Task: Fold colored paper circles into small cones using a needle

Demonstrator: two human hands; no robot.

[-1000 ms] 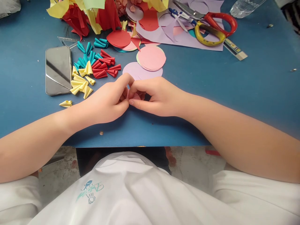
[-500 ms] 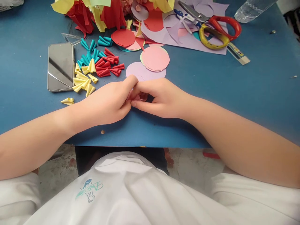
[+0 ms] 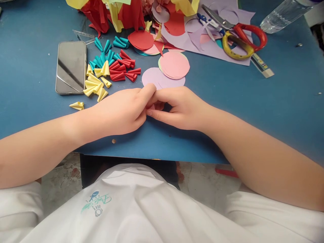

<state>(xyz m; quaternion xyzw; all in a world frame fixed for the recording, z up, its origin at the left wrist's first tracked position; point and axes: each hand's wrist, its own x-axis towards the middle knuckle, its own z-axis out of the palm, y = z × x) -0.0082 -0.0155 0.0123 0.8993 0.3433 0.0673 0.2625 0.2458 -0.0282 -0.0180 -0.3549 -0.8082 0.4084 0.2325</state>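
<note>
My left hand (image 3: 126, 109) and my right hand (image 3: 179, 108) meet near the table's front edge, both closed with fingertips pinched together. Between them a bit of pink paper (image 3: 152, 107) shows; the fingers hide most of it, so its shape cannot be made out. Just beyond the fingers lie lilac paper circles (image 3: 149, 78), with pink paper circles (image 3: 174, 64) stacked partly over them. Small rolled paper cones lie left of these in groups: yellow cones (image 3: 94, 84), red cones (image 3: 118, 75) and teal cones (image 3: 101, 60).
A phone (image 3: 71, 67) lies left of the cones. Scissors (image 3: 238, 44), a pen (image 3: 209, 23) and lilac paper scraps (image 3: 233, 59) are at the back right, near a plastic bottle (image 3: 283, 17). Red paper circles (image 3: 140, 39) and crumpled red paper (image 3: 95, 15) lie at the back.
The view has shifted slightly, moving the table items rightward in the picture. Both hands stay together in the same pinch; less of the pink paper shows between the fingers.
</note>
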